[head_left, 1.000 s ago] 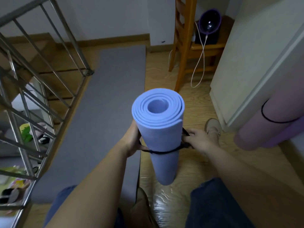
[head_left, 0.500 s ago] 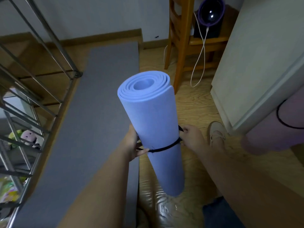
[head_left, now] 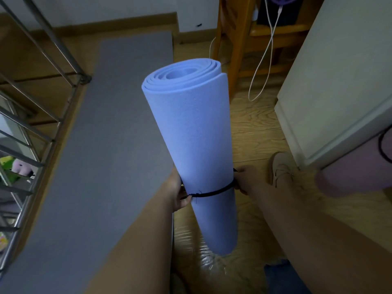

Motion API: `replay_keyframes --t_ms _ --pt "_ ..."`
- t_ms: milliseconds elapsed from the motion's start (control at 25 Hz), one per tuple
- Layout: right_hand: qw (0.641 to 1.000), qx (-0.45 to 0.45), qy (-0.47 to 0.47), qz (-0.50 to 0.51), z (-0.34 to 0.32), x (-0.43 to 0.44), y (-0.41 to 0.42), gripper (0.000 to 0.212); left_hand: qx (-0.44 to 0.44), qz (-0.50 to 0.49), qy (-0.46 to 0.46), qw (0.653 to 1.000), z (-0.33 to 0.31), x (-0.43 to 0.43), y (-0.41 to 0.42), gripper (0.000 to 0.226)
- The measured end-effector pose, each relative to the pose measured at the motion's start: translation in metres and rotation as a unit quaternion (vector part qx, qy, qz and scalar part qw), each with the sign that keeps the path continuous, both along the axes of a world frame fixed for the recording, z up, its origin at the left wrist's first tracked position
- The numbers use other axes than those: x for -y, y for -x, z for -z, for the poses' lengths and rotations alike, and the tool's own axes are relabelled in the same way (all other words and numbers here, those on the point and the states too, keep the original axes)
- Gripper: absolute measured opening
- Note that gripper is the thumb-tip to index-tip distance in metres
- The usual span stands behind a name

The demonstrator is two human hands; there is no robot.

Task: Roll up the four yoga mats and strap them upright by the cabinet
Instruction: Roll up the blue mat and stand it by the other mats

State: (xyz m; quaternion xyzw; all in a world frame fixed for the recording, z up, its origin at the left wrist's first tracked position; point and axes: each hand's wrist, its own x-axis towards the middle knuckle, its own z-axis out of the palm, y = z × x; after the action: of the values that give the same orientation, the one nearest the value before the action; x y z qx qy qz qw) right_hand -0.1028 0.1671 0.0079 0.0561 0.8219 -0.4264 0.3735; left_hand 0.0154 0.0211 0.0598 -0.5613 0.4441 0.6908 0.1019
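Mat [head_left: 195,132], seemingly gripped: left hand [head_left: 177,192], right hand [head_left: 247,180]

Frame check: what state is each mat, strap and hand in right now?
Blue yoga mat: rolled, tilted, held between both hands.
Black strap: looped round the blue mat's lower part.
Left hand: pinches the strap at the mat's left side.
Right hand: grips the strap at the mat's right side.
Grey yoga mat: unrolled, flat on the floor.
Pink yoga mat: rolled, strapped, beside the white cabinet.
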Motion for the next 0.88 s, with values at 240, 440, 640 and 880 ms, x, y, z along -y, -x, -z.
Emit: replay_keyframes --t_ms 240,440,640,880 --pt "0.966 0.055 0.250 0.031 -0.010 -0.004 -0.024 0.039 -0.033 -0.023 0.143 0.989 0.011 -0.001 -0.016 0.028" --pt "0.929 0.090 0.319 0.163 -0.004 -0.013 -0.044 0.046 -0.085 0.146 0.298 0.939 0.035 -0.019 -0.033 0.017" --pt "0.956 0.022 0.252 0.152 -0.028 0.004 -0.052 0.038 -0.146 0.224 0.387 0.882 0.031 -0.016 -0.039 0.027" --pt "0.960 -0.258 0.063 -0.085 -0.046 -0.009 -0.049 0.034 -0.063 0.096 0.208 0.971 0.015 -0.011 -0.043 0.029"
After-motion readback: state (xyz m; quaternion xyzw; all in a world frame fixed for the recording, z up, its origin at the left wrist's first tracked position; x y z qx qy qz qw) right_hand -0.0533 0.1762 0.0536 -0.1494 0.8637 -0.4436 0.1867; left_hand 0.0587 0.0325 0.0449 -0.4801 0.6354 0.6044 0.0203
